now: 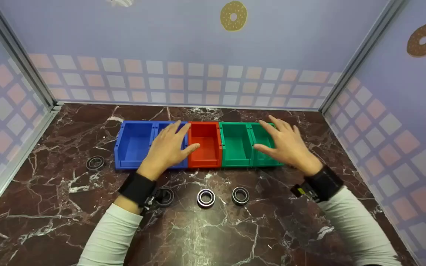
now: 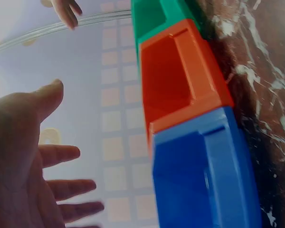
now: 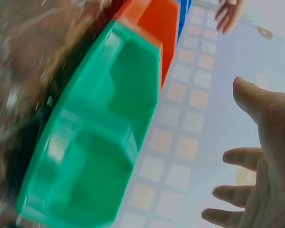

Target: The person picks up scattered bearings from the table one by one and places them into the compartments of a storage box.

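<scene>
My left hand (image 1: 166,147) is spread above the second blue bin, its thumb reaching toward the red bin (image 1: 204,147). Over the rightmost green bin (image 1: 266,159) hovers my right hand (image 1: 287,142), fingers apart and nothing held. Both wrist views show straight fingers well separated from the bins. The row runs from a blue bin (image 1: 135,144) at the left, through red, to green bins (image 1: 236,144) at the right; the insides that show are bare. Ring-shaped ball bearings lie in front: one bearing (image 1: 206,198) in the middle, another bearing (image 1: 240,195) to its right.
A third bearing (image 1: 165,197) sits partly behind the left wrist strap. Farther left lies another bearing (image 1: 95,162), beside the blue bin. Patterned panels (image 1: 198,44) enclose the dark marbled table (image 1: 216,236) at the back and sides.
</scene>
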Action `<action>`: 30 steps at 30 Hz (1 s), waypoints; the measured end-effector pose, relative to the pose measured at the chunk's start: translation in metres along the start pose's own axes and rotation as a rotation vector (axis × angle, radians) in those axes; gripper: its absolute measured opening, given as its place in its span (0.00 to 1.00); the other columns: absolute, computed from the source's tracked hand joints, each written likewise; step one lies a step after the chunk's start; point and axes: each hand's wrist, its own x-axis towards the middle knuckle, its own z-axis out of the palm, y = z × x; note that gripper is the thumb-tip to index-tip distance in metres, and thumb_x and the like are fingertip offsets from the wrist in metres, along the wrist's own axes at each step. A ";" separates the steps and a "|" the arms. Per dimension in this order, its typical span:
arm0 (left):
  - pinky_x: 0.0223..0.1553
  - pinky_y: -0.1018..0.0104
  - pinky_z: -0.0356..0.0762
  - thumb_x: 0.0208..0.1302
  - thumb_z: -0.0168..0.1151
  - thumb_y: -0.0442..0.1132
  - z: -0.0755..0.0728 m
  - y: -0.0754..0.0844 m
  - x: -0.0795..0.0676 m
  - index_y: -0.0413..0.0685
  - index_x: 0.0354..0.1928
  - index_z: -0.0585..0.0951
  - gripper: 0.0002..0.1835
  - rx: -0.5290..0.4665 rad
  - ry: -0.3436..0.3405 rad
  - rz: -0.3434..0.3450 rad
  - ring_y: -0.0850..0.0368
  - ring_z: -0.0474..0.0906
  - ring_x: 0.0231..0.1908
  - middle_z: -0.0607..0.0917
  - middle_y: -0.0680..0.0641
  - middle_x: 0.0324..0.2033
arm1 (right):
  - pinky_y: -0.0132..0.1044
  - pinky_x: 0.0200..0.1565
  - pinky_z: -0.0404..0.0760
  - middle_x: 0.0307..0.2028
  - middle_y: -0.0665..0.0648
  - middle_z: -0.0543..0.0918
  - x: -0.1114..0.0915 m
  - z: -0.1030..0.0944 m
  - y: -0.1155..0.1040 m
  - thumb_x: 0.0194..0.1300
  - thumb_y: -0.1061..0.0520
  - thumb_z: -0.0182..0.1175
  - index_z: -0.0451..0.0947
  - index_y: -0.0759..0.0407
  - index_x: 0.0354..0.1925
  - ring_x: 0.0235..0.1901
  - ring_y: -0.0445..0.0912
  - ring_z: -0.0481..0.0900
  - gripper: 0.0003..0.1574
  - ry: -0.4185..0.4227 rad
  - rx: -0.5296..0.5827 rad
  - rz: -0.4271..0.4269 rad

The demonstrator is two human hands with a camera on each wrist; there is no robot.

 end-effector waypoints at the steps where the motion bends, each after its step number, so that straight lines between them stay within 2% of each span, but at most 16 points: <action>1: 0.72 0.38 0.54 0.69 0.52 0.65 0.000 -0.002 0.002 0.52 0.76 0.58 0.41 -0.023 -0.008 0.000 0.37 0.55 0.74 0.60 0.38 0.75 | 0.69 0.70 0.49 0.77 0.63 0.51 -0.003 -0.001 0.005 0.66 0.29 0.54 0.52 0.46 0.77 0.75 0.65 0.52 0.50 -0.004 0.000 0.003; 5: 0.69 0.42 0.63 0.72 0.54 0.56 0.005 -0.011 0.010 0.43 0.74 0.61 0.36 -0.098 -0.005 -0.003 0.38 0.65 0.70 0.69 0.36 0.69 | 0.64 0.70 0.58 0.74 0.66 0.57 -0.015 -0.003 0.026 0.69 0.34 0.55 0.56 0.52 0.75 0.72 0.65 0.58 0.47 -0.015 0.028 0.022; 9: 0.69 0.44 0.64 0.74 0.54 0.49 0.011 -0.017 0.018 0.36 0.71 0.64 0.32 -0.162 0.000 -0.026 0.36 0.68 0.68 0.71 0.34 0.67 | 0.61 0.64 0.68 0.70 0.68 0.65 -0.025 0.001 0.049 0.69 0.41 0.59 0.61 0.58 0.72 0.67 0.65 0.65 0.42 -0.038 0.085 0.065; 12: 0.69 0.45 0.65 0.74 0.54 0.48 0.014 -0.019 0.022 0.34 0.70 0.65 0.32 -0.197 -0.017 -0.073 0.36 0.67 0.68 0.70 0.33 0.67 | 0.61 0.59 0.71 0.66 0.69 0.70 -0.029 0.007 0.065 0.68 0.44 0.62 0.65 0.61 0.69 0.63 0.66 0.71 0.40 -0.062 0.111 0.102; 15: 0.67 0.45 0.67 0.73 0.55 0.48 0.017 -0.019 0.027 0.33 0.69 0.66 0.32 -0.203 -0.015 -0.113 0.36 0.68 0.67 0.71 0.32 0.67 | 0.60 0.52 0.76 0.61 0.70 0.76 -0.028 0.016 0.080 0.66 0.46 0.64 0.68 0.62 0.67 0.54 0.63 0.79 0.39 -0.088 0.118 0.146; 19: 0.66 0.45 0.69 0.73 0.55 0.48 0.020 -0.018 0.031 0.31 0.66 0.70 0.30 -0.216 0.002 -0.135 0.35 0.71 0.65 0.74 0.32 0.64 | 0.57 0.44 0.80 0.52 0.70 0.82 -0.025 0.028 0.097 0.64 0.48 0.66 0.69 0.64 0.66 0.44 0.59 0.84 0.38 -0.135 0.126 0.206; 22: 0.64 0.46 0.72 0.72 0.56 0.48 0.023 -0.018 0.035 0.32 0.64 0.72 0.29 -0.235 -0.003 -0.148 0.36 0.74 0.63 0.75 0.32 0.63 | 0.58 0.46 0.79 0.54 0.71 0.81 -0.026 0.037 0.107 0.64 0.49 0.66 0.69 0.64 0.66 0.48 0.62 0.82 0.38 -0.170 0.141 0.228; 27: 0.57 0.50 0.77 0.72 0.56 0.48 0.026 -0.020 0.039 0.32 0.62 0.74 0.27 -0.267 -0.018 -0.169 0.41 0.83 0.48 0.78 0.32 0.60 | 0.61 0.49 0.77 0.56 0.72 0.79 -0.026 0.052 0.119 0.62 0.50 0.68 0.71 0.65 0.64 0.52 0.66 0.80 0.37 -0.180 0.151 0.219; 30: 0.52 0.54 0.77 0.73 0.56 0.47 0.029 -0.021 0.041 0.31 0.63 0.73 0.28 -0.299 -0.039 -0.185 0.47 0.81 0.36 0.78 0.32 0.60 | 0.60 0.48 0.78 0.54 0.73 0.81 -0.026 0.059 0.123 0.61 0.51 0.68 0.73 0.67 0.62 0.50 0.66 0.80 0.36 -0.179 0.162 0.203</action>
